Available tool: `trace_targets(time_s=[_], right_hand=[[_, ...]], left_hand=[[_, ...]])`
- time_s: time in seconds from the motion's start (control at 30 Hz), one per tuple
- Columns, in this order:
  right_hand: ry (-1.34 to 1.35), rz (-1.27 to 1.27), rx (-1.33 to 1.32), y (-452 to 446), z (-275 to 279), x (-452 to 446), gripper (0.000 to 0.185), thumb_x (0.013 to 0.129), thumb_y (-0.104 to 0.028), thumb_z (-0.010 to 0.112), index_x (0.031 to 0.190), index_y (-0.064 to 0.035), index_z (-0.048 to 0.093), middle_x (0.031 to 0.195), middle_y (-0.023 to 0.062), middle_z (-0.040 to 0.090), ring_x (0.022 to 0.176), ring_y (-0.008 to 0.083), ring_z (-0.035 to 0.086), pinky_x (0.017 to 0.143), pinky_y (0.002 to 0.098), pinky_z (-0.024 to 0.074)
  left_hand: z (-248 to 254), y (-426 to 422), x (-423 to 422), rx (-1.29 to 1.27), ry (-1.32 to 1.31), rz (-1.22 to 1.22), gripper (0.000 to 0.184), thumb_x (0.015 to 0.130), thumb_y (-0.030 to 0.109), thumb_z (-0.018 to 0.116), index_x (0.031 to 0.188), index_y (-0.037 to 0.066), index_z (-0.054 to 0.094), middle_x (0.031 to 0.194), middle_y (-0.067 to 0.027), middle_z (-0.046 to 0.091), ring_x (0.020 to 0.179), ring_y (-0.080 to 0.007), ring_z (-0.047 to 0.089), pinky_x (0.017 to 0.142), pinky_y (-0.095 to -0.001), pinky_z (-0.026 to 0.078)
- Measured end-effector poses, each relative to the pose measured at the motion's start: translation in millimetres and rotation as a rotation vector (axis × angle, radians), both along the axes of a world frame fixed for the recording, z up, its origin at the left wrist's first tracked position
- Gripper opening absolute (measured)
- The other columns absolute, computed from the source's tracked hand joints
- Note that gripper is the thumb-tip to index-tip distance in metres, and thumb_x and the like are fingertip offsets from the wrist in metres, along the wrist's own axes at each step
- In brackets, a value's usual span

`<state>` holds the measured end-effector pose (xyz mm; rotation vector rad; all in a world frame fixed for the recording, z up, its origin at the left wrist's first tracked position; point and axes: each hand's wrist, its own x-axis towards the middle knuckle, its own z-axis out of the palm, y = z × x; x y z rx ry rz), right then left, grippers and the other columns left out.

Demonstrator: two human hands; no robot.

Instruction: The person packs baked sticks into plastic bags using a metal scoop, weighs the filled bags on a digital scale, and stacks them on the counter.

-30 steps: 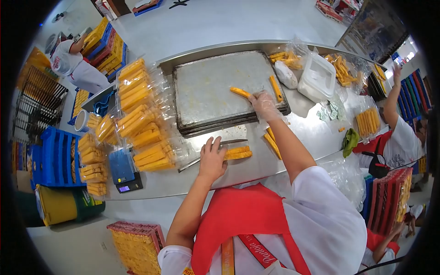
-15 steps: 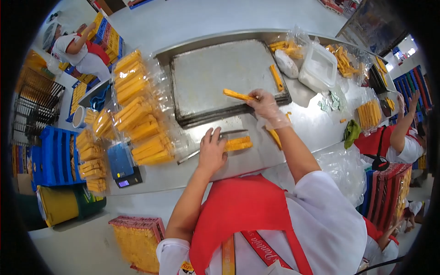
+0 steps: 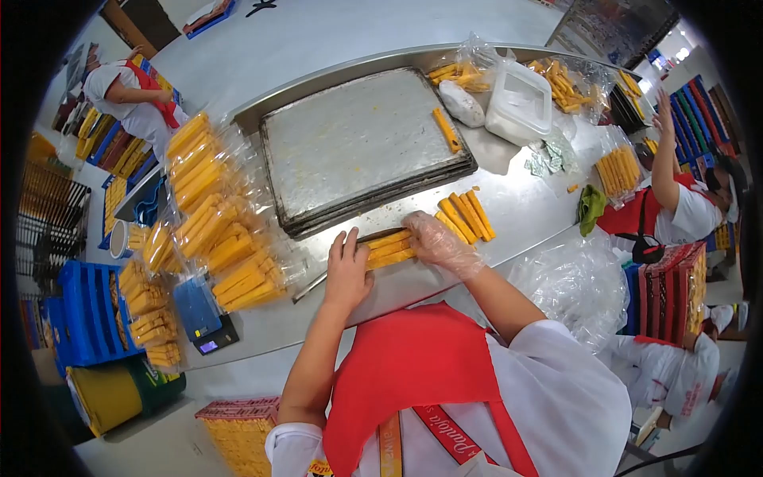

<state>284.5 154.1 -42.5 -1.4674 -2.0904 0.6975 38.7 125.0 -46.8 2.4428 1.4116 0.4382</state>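
Yellow-orange stick-shaped snacks (image 3: pixel 388 250) lie side by side between my two hands, beside a thin metal edge (image 3: pixel 308 289) on the steel table. My left hand (image 3: pixel 346 272) is bare, its fingers stretched and apart over the left end of the row. My right hand (image 3: pixel 439 243), in a clear plastic glove, has its fingers closed at the right end of that row; the fingertips partly hide what they grip. Just right of it lie several loose sticks (image 3: pixel 466 217). Another stick (image 3: pixel 447 130) rests on the dark-rimmed metal baking tray (image 3: pixel 350 143).
Bagged sticks (image 3: pixel 211 215) crowd the left side near a blue scale (image 3: pixel 199 312). Along the back right stand a white plastic tub (image 3: pixel 518 103) and more bags (image 3: pixel 563 83). A green cloth (image 3: pixel 590 208) and clear bags (image 3: pixel 568 278) lie right. Co-workers (image 3: pixel 131 91) stand nearby.
My right hand has come down from over the tray with a stick to the row by my left hand. More loose sticks show at right. The view has shifted slightly.
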Motion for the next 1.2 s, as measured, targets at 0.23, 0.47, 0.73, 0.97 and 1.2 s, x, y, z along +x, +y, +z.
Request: trace_targets(time_s=[0.23, 0.47, 0.73, 0.97, 1.2], right_hand=[[0.197, -0.546, -0.037, 57.5, 28.7, 39.4, 0.023, 0.086, -0.016, 0.065, 0.102, -0.0004, 0.070, 0.098, 0.0223, 0.070, 0.095, 0.0378, 0.067, 0.085, 0.0433, 0.0538], [-0.163, -0.671, 0.054, 128.3, 11.5, 90.9, 0.029, 0.084, -0.021, 0.067, 0.109, -0.0055, 0.068, 0.106, 0.0232, 0.067, 0.102, 0.0400, 0.065, 0.089, 0.0475, 0.0518], [-0.147, -0.722, 0.054, 142.1, -5.3, 87.5, 0.028, 0.083, -0.017, 0.065, 0.107, -0.0042, 0.069, 0.104, 0.0236, 0.069, 0.102, 0.0396, 0.066, 0.090, 0.0462, 0.0522], [-0.132, -0.796, -0.010, 149.8, -4.4, 85.6, 0.025, 0.080, -0.010, 0.065, 0.103, -0.0045, 0.071, 0.103, 0.0234, 0.070, 0.101, 0.0395, 0.067, 0.092, 0.0448, 0.0526], [-0.175, -0.788, -0.025, 151.4, -1.7, 82.2, 0.021, 0.078, -0.008, 0.065, 0.097, -0.0075, 0.074, 0.104, 0.0210, 0.069, 0.098, 0.0378, 0.067, 0.090, 0.0434, 0.0528]], left_hand=[[4.2, -1.6, 2.0, -0.018, -0.053, 0.025, 0.064, 0.063, 0.008, 0.078, 0.122, 0.000, 0.054, 0.148, -0.0236, 0.039, 0.138, -0.0449, 0.033, 0.116, -0.0492, 0.034], [5.0, -3.8, 5.1, -0.018, -0.069, 0.069, 0.065, 0.063, 0.007, 0.077, 0.122, 0.001, 0.053, 0.148, -0.0218, 0.040, 0.138, -0.0453, 0.034, 0.115, -0.0495, 0.034], [6.6, -4.3, 6.1, -0.001, -0.082, 0.077, 0.065, 0.062, 0.007, 0.078, 0.122, 0.001, 0.052, 0.147, -0.0219, 0.040, 0.138, -0.0453, 0.034, 0.115, -0.0497, 0.035], [8.5, -5.1, 7.1, -0.015, -0.090, 0.092, 0.066, 0.063, 0.006, 0.078, 0.124, 0.002, 0.054, 0.148, -0.0195, 0.040, 0.138, -0.0433, 0.035, 0.115, -0.0493, 0.035], [6.8, -4.8, 6.7, -0.009, -0.098, 0.098, 0.066, 0.062, 0.006, 0.079, 0.123, 0.001, 0.055, 0.149, -0.0192, 0.040, 0.137, -0.0435, 0.036, 0.114, -0.0498, 0.036]])
